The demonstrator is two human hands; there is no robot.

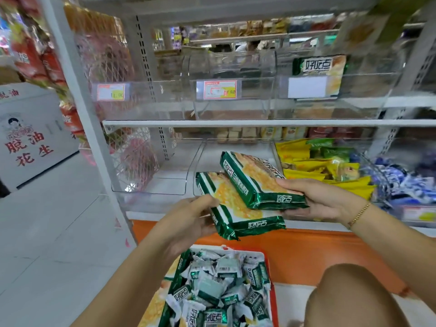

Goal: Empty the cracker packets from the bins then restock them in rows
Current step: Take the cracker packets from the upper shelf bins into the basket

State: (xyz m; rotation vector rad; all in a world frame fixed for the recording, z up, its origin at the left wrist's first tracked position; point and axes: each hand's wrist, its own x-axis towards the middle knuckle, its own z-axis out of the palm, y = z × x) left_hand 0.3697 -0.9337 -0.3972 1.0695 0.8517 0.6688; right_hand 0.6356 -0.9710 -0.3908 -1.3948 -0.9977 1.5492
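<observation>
Left hand: the left hand (188, 223) grips the lower cracker packet (238, 208) at its 9 o'clock edge, thumb on the top face, the other fingers hidden beneath.
Right hand: the right hand (323, 199) clasps the upper cracker packet (259, 180) at its 3 o'clock end, thumb laid along the top, fingers underneath; a thin gold bracelet (358, 215) sits on the wrist.
Packet look: both are flat rectangular bricks, dark green foil at the ends and sides with white lettering, and a yellow-orange cracker picture across the face.
Packet position: the upper packet overlaps the far right part of the lower one, touching it; both are held in the air in front of the middle lower bin (212, 161), tilted with the far ends higher.
Count in hands: two packets, one per hand.
Basket: a red-rimmed basket (269, 263) at 6 o'clock of the hands holds a heap of small green-and-white packets (219, 289), too many and too jumbled to count, with larger packs along its left side.
Upper shelf: three clear bins; the right upper bin (365, 88) at 1 o'clock shows one matching packet (318, 67) standing upright behind a blank label.
Lower shelf: at 3 o'clock a bin (280, 159) of yellow and green snack bags (316, 161), and beyond it blue-and-white bags (405, 180).
Knee: a bare knee (349, 298) at 5 o'clock.
</observation>
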